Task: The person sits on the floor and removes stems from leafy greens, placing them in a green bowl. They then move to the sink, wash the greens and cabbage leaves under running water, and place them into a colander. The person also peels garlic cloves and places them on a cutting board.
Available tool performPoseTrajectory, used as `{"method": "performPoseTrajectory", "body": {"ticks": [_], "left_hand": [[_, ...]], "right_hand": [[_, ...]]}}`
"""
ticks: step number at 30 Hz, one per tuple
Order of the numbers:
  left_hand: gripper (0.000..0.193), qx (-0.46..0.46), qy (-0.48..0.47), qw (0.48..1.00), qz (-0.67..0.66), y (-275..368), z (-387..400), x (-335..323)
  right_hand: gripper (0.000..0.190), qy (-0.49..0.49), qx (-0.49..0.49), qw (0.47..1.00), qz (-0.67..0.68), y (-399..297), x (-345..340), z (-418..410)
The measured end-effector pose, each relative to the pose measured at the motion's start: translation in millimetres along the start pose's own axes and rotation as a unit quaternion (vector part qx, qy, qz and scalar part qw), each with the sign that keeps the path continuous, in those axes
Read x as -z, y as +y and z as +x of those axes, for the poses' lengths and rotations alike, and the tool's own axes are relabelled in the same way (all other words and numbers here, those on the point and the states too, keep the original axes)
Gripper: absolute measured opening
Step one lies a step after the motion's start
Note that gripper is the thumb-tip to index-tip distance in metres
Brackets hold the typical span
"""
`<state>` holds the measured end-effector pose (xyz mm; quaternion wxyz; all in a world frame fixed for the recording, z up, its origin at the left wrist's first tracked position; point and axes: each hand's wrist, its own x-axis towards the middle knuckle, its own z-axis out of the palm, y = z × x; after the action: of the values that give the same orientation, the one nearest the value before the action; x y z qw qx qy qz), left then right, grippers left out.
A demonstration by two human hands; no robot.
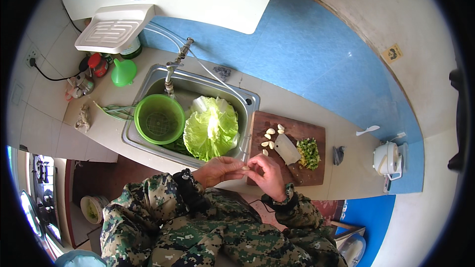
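Both hands meet at the front edge of the counter, between the sink and the wooden cutting board. A small pale garlic clove is pinched between the fingertips of my left hand and my right hand. On the board, several garlic cloves lie left of a cleaver, whose handle points towards me. Chopped green and yellowish pieces are heaped at the blade's right side. Large cabbage leaves lie in the steel sink, beside a green plastic basket.
A faucet stands over the sink. Green onions cross its left rim, near a green funnel and a red-lidded jar. A dark crumpled cloth and a white appliance stand to the right. A bucket is at lower left.
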<state>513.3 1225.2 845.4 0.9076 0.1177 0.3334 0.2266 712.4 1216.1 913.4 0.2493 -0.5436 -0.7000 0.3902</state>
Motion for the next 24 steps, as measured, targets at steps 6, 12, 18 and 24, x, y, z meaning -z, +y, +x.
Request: {"method": "performPoseTrajectory", "body": {"ticks": [6,12,18,24], "left_hand": [[0.029,-0.034,0.019,0.998,0.050,-1,-5,3],[0.019,-0.061,0.027,0.998,-0.007,7,-8,18],[0.014,-0.054,0.040,0.998,-0.019,16,-22,15],[0.024,-0.040,0.034,0.997,-0.052,16,-26,20]], "right_hand": [[0.016,-0.035,-0.065,0.980,0.183,24,-15,-2],[0.012,0.082,-0.085,0.993,-0.013,126,6,25],[0.013,0.156,-0.055,0.976,-0.142,216,28,45],[0.028,0.137,-0.108,0.936,-0.307,223,42,72]]}}
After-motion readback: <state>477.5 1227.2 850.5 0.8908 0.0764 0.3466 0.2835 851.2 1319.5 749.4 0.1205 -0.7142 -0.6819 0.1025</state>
